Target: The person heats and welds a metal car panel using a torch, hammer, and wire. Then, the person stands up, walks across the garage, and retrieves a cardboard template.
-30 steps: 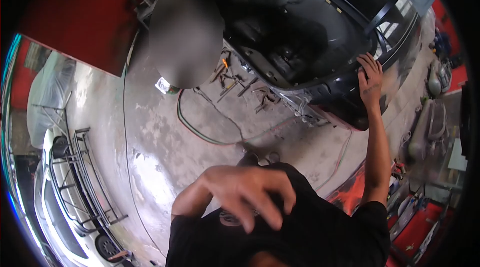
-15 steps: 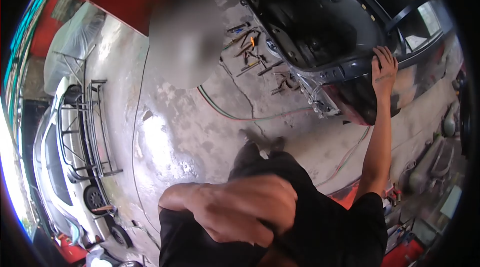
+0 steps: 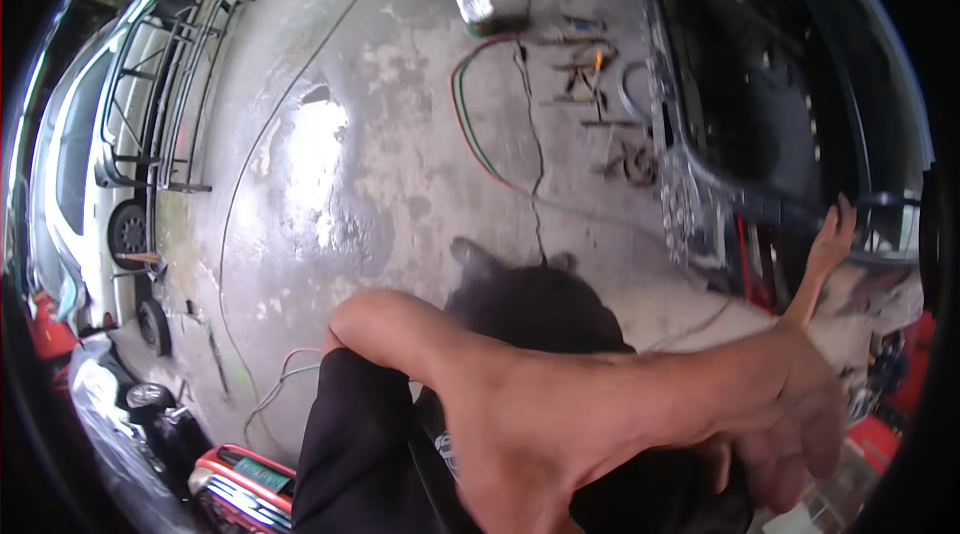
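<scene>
My left hand [image 3: 700, 424] fills the lower foreground, its forearm crossing my black shirt toward the right. The fingers are spread and nothing is in them. Further off at the right, my right hand [image 3: 833, 234] is stretched out with the fingers extended, against the rim of the dark stripped car body [image 3: 760, 114]. It wraps around nothing that I can see. The car's interior is black and bare.
Several hand tools [image 3: 595, 74] lie on the stained concrete floor beside the car body, with a red and green hose [image 3: 468, 119] curving past them. A white car with a roof rack [image 3: 95, 134] stands at the left. A red box [image 3: 240, 494] sits at the lower left.
The view has swung, bringing the car body to the right edge. The blurred person is out of view. My left hand has opened and stretched across to the right; my right hand stays at the car's rim.
</scene>
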Action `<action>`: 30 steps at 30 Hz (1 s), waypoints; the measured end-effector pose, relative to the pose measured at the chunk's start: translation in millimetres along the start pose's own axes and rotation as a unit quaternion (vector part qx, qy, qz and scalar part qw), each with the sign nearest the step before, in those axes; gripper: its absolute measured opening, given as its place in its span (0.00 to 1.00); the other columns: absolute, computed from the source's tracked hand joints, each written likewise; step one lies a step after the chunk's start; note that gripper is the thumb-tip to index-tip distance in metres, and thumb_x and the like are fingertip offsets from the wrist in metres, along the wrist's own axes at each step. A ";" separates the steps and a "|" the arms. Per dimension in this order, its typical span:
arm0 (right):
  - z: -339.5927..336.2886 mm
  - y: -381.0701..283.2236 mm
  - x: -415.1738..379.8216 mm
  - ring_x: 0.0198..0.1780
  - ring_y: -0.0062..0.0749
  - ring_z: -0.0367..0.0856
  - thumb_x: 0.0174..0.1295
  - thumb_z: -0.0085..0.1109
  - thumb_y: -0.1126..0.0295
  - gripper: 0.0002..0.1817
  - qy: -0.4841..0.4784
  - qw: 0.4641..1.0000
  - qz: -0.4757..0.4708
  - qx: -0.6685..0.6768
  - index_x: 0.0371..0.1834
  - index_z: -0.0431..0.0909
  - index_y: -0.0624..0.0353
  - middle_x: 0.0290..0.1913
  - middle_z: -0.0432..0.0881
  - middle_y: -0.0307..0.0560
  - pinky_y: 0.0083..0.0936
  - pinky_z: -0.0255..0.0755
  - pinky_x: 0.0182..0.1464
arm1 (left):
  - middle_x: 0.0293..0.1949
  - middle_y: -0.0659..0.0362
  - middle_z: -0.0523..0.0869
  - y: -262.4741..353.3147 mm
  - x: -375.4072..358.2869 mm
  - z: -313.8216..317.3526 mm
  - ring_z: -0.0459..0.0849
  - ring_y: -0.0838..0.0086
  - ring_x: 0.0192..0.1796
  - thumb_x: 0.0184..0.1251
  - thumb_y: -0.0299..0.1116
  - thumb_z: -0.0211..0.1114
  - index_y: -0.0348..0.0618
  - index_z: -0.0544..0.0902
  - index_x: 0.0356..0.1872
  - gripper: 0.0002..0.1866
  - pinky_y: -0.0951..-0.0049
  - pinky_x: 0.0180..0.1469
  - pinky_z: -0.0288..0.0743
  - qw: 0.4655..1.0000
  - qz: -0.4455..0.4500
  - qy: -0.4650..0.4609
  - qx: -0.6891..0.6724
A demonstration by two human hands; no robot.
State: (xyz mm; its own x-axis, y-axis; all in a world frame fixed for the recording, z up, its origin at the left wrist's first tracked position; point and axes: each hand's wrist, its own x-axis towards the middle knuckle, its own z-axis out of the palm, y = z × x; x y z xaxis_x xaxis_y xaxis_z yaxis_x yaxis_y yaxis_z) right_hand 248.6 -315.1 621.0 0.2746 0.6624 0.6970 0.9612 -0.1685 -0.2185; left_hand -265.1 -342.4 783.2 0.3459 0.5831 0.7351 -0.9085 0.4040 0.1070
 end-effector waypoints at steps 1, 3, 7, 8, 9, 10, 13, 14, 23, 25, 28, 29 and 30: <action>4.5 -46.9 0.0 0.64 0.49 0.75 0.69 0.53 0.70 0.16 0.020 0.998 -0.060 -0.017 0.56 0.81 0.63 0.58 0.82 0.55 0.35 0.67 0.66 | 0.54 0.46 0.73 3.3 -5.6 0.0 0.78 0.63 0.53 0.55 0.53 0.75 0.25 0.58 0.61 0.48 0.63 0.53 0.75 0.999 0.003 -0.006 -0.050; 36.5 -136.5 -14.2 0.64 0.47 0.76 0.69 0.53 0.71 0.16 -0.031 0.996 -0.037 0.080 0.57 0.80 0.62 0.57 0.82 0.55 0.36 0.66 0.66 | 0.57 0.44 0.73 17.3 -15.5 -4.1 0.78 0.65 0.56 0.52 0.56 0.78 0.23 0.55 0.66 0.56 0.67 0.54 0.75 0.993 -0.007 -0.024 -0.119; 96.6 -281.4 -108.7 0.55 0.44 0.81 0.62 0.57 0.74 0.19 -0.444 0.868 0.039 0.219 0.58 0.78 0.60 0.53 0.82 0.53 0.33 0.72 0.59 | 0.60 0.47 0.76 82.4 -43.1 -36.7 0.78 0.61 0.60 0.56 0.51 0.77 0.29 0.62 0.68 0.48 0.63 0.59 0.74 0.976 -0.185 -0.106 -0.039; 121.9 -272.0 -158.7 0.58 0.45 0.79 0.64 0.57 0.71 0.21 -0.487 0.843 -0.048 0.222 0.61 0.76 0.60 0.55 0.82 0.55 0.33 0.70 0.62 | 0.55 0.48 0.78 117.7 -45.0 -55.9 0.80 0.59 0.58 0.60 0.46 0.76 0.34 0.73 0.63 0.36 0.61 0.59 0.74 0.945 -0.300 -0.126 0.036; 143.9 -255.8 -212.1 0.61 0.46 0.77 0.66 0.59 0.65 0.23 -0.558 0.802 -0.070 0.201 0.63 0.74 0.61 0.58 0.81 0.55 0.35 0.68 0.65 | 0.62 0.47 0.77 129.9 -62.1 -88.9 0.77 0.61 0.63 0.53 0.54 0.78 0.33 0.66 0.71 0.50 0.62 0.64 0.71 0.914 -0.356 -0.178 0.082; 154.7 -240.2 -271.7 0.62 0.45 0.77 0.68 0.58 0.60 0.24 -0.566 0.776 0.001 0.278 0.62 0.75 0.62 0.61 0.79 0.56 0.36 0.68 0.65 | 0.61 0.48 0.77 148.0 -86.8 -119.2 0.77 0.62 0.63 0.54 0.52 0.78 0.33 0.68 0.68 0.47 0.62 0.65 0.70 0.889 -0.415 -0.116 0.155; 137.0 -176.4 -415.5 0.50 0.45 0.83 0.68 0.56 0.43 0.32 -0.701 0.603 0.351 0.148 0.57 0.78 0.64 0.50 0.83 0.59 0.42 0.75 0.51 | 0.59 0.47 0.79 183.1 -215.2 -210.5 0.78 0.59 0.61 0.66 0.39 0.69 0.38 0.74 0.64 0.28 0.61 0.62 0.72 0.696 -0.365 0.312 0.534; 122.6 -140.6 -481.0 0.41 0.38 0.81 0.68 0.57 0.44 0.31 -0.611 0.734 0.187 0.230 0.57 0.78 0.62 0.45 0.84 0.53 0.36 0.76 0.45 | 0.59 0.43 0.79 189.3 -292.2 -246.5 0.79 0.54 0.59 0.65 0.37 0.68 0.38 0.74 0.63 0.27 0.59 0.59 0.73 0.509 -0.313 0.327 0.732; 155.6 -191.4 -382.6 0.35 0.34 0.82 0.67 0.59 0.51 0.29 -0.583 0.581 0.497 0.275 0.62 0.76 0.62 0.42 0.83 0.48 0.31 0.76 0.35 | 0.47 0.44 0.87 107.5 -676.3 -156.0 0.86 0.48 0.47 0.65 0.45 0.58 0.39 0.85 0.47 0.20 0.47 0.50 0.78 0.256 -0.716 0.464 0.455; 178.7 -214.3 -336.1 0.36 0.35 0.83 0.67 0.59 0.53 0.28 -0.577 0.581 0.477 0.320 0.64 0.75 0.62 0.42 0.83 0.49 0.32 0.76 0.34 | 0.47 0.44 0.87 58.4 -684.3 -110.8 0.86 0.48 0.47 0.65 0.45 0.59 0.39 0.84 0.47 0.20 0.48 0.50 0.79 0.259 -0.651 0.600 0.386; 213.9 -216.2 -287.9 0.37 0.36 0.84 0.68 0.59 0.55 0.28 -0.647 0.594 0.391 0.276 0.65 0.73 0.62 0.43 0.83 0.50 0.32 0.76 0.33 | 0.47 0.44 0.87 -12.6 -679.6 -78.5 0.86 0.48 0.46 0.65 0.45 0.59 0.39 0.84 0.47 0.20 0.48 0.49 0.79 0.257 -0.518 0.753 0.313; 231.3 -209.9 -274.5 0.37 0.34 0.83 0.67 0.60 0.58 0.27 -0.675 0.602 0.349 0.244 0.65 0.74 0.62 0.41 0.83 0.49 0.31 0.76 0.31 | 0.47 0.44 0.87 -36.9 -673.5 -73.6 0.86 0.48 0.46 0.65 0.44 0.59 0.40 0.84 0.48 0.20 0.48 0.49 0.79 0.254 -0.474 0.790 0.294; 252.5 -198.4 -264.2 0.36 0.33 0.83 0.66 0.60 0.60 0.26 -0.700 0.609 0.306 0.212 0.64 0.74 0.61 0.38 0.82 0.48 0.30 0.75 0.29 | 0.47 0.44 0.87 -61.6 -667.7 -68.9 0.86 0.49 0.46 0.65 0.44 0.59 0.40 0.84 0.48 0.20 0.48 0.49 0.79 0.250 -0.432 0.821 0.276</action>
State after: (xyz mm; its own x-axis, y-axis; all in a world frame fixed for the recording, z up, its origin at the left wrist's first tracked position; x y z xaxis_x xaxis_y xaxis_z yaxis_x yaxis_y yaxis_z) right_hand -21.6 -272.3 307.8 0.0004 0.5927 -0.8054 0.5159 -0.6901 -0.5076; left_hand -423.8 -708.1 239.7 -0.3135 0.1323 -0.9403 -0.0650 0.9849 0.1602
